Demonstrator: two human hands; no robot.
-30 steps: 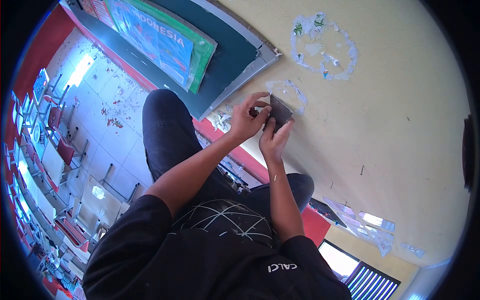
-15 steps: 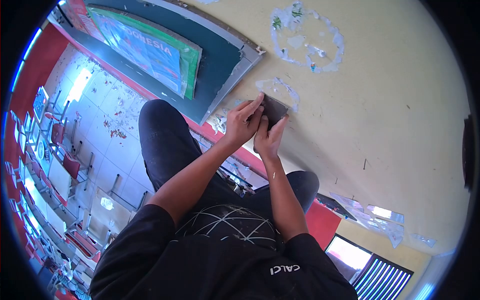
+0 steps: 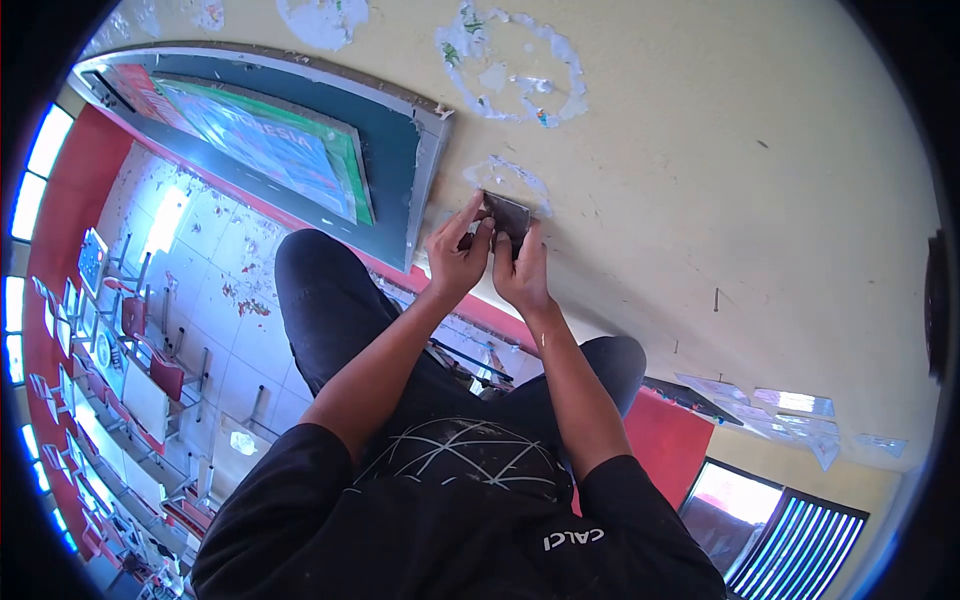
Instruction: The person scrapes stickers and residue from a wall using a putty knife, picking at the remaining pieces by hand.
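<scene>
Both of my hands are closed on a dark, flat, squarish scraper (image 3: 508, 212), its far edge right at the yellow wall (image 3: 640, 180). My left hand (image 3: 457, 258) grips its left side, with the fingers stretched along that edge and the thumb on the near face. On the other side, my right hand (image 3: 523, 272) pinches it, thumb pressed near the lower edge. Just beyond the scraper lies a ring-shaped patch of peeled paint (image 3: 512, 172). A larger ring of whitish residue (image 3: 510, 70) marks the wall farther up.
Left of my hands hangs a dark green board (image 3: 395, 170) bearing a green-edged poster (image 3: 290, 145). Chairs and desks (image 3: 145, 390) stand on the tiled floor (image 3: 215, 290), which is scattered with flakes. A nail (image 3: 716, 299) sticks out of the wall at right, above torn shiny sheets (image 3: 770, 410).
The view has turned, so the wall, board and hands appear farther left. My hands keep hold of the scraper, which still sits just below the smaller peeled ring.
</scene>
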